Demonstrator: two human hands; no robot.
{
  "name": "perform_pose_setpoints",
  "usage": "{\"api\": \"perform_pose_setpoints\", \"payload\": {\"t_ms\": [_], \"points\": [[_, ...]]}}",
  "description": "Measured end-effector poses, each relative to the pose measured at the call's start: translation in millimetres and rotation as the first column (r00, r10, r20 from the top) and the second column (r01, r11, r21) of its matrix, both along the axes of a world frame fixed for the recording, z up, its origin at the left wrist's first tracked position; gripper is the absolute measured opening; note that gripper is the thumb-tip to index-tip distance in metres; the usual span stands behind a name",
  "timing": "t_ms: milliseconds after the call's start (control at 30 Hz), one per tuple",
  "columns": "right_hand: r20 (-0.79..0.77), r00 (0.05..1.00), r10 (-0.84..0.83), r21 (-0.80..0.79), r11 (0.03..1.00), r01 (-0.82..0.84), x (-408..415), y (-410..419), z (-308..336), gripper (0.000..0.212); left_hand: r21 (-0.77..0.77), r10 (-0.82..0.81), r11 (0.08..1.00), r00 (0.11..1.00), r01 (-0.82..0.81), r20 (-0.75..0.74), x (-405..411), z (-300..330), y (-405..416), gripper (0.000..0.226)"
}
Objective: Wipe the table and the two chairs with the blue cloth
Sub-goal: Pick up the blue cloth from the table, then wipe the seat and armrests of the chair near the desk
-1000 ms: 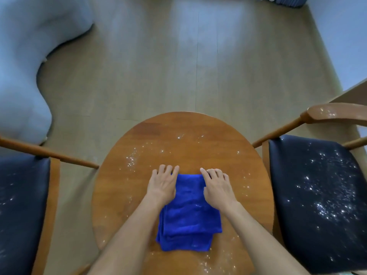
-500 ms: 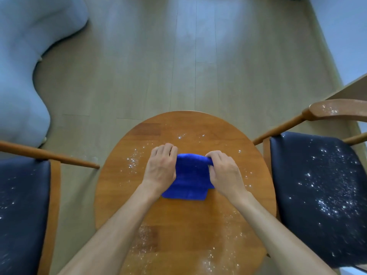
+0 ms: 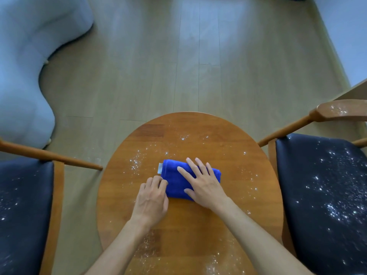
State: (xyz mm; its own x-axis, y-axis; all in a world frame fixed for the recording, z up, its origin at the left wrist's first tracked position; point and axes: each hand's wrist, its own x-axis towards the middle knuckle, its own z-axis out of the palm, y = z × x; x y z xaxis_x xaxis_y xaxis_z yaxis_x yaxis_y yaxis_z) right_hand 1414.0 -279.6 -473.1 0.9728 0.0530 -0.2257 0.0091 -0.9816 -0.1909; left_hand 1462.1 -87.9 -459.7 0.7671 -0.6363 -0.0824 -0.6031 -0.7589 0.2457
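The cloth [image 3: 178, 179] now sits near the middle of the table [image 3: 228, 225], folded down into a compact pad; a second ago it lay spread nearer the person, larger and flatter. The right hand [image 3: 204, 185] lies flat on it, fingers straight and spread. The left hand [image 3: 152, 201] rests at the pad's left edge, fingers curled (pinching it or merely touching, I cannot tell). White specks dot the table and both chairs [image 3: 325, 195], so the folding looks finished and wiping proper seems barely begun.
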Motion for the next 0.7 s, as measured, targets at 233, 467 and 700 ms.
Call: {"api": "perform_pose_setpoints", "payload": {"t_ms": [233,467,700], "points": [[-0.143,0.922,-0.361,0.004,0.931,0.365,15,15,3,0.078,-0.022,0.176,0.983,0.968,-0.183,-0.180,-9,1,11,0.025],[-0.332,0.719,-0.611,0.555,0.490,0.673,-35,21,42,0.023,-0.124,0.348,0.844,0.710,-0.521,-0.612,-13,28,-24,0.034],[-0.461,0.601,-0.653,0.770,0.042,0.637,-101,-37,146,0.029,-0.235,-0.225,0.779,0.090,-0.582,-0.970,-38,116,-118,0.067]]}}
